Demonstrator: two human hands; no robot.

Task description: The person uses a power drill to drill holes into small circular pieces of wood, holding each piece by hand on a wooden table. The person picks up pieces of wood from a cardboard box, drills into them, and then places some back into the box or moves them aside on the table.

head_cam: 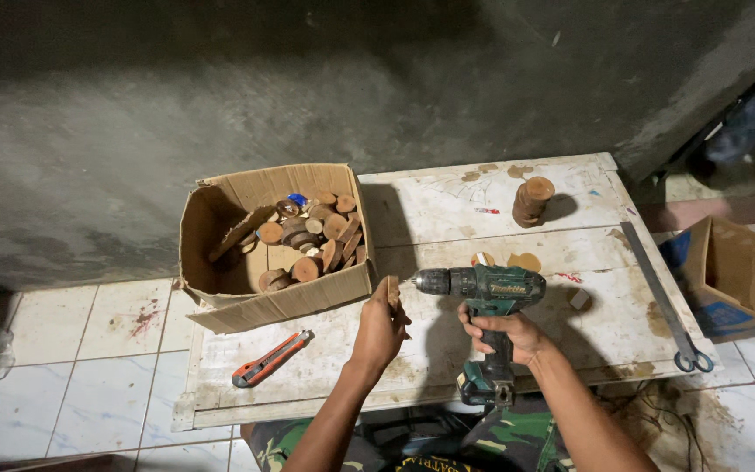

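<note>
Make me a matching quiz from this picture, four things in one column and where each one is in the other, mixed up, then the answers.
Things:
1. cordless drill
2. utility knife
3. stack of wooden discs
4. small wooden disc

Places:
A. standing at the far side of the table
B. held edge-on in the left hand
C. lying in front of the cardboard box
D. gripped in the right hand

Pairs: 1-D, 2-C, 3-A, 4-B
</note>
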